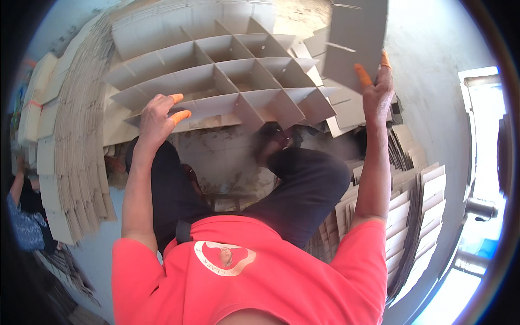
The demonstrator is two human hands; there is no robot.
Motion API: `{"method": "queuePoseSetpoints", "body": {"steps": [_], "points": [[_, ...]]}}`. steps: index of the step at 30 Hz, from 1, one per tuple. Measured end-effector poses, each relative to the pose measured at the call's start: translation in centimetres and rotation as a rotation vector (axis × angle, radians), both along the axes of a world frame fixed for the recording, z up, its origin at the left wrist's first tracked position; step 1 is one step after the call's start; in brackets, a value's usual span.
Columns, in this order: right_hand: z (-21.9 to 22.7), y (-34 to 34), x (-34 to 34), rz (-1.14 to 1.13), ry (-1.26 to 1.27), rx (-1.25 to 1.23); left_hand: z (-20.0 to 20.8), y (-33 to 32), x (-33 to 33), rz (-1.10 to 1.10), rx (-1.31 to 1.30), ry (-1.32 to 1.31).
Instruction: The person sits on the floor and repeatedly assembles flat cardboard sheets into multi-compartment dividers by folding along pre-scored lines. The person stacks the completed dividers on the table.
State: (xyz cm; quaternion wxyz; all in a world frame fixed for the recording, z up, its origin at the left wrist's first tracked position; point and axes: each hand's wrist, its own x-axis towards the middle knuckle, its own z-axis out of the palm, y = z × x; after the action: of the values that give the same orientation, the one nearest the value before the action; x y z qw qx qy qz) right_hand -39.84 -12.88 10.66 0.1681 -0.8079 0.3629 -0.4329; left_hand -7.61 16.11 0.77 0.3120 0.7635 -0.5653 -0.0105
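Note:
My left hand (161,116) is at the left end of the nearest long strip of a cardboard divider grid (238,103). Its thumb and forefinger, both in orange finger covers, are apart; whether they touch the strip I cannot tell. The grid stands in front of me, its grey-brown strips crossing to form several open cells. Up at the right, my right hand (377,89) grips a slotted cardboard strip (355,38) by its lower right edge. An orange-covered thumb lies on the near face, and another orange fingertip shows at the edge.
Tall stacks of cardboard strips (81,124) rise on the left, more strips (189,24) lie behind the grid, and slotted bundles (417,227) stand at the right. Another person's patterned clothing (27,225) shows at the far left. My bent legs (309,184) are below the grid.

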Motion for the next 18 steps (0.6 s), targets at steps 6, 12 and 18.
{"method": "queuePoseSetpoints", "body": {"steps": [6,12,18], "points": [[1.4,9.5,8.5,0.466,0.107,0.298,-0.6,1.1,1.1,0.028,-0.023,0.005],[-0.1,13.7,13.3,0.624,0.216,0.320,-1.3,1.4,1.5,0.026,-0.042,0.037],[-1.0,14.4,15.5,0.685,0.266,0.279,-1.6,1.2,1.6,-0.042,-0.096,0.029]]}}
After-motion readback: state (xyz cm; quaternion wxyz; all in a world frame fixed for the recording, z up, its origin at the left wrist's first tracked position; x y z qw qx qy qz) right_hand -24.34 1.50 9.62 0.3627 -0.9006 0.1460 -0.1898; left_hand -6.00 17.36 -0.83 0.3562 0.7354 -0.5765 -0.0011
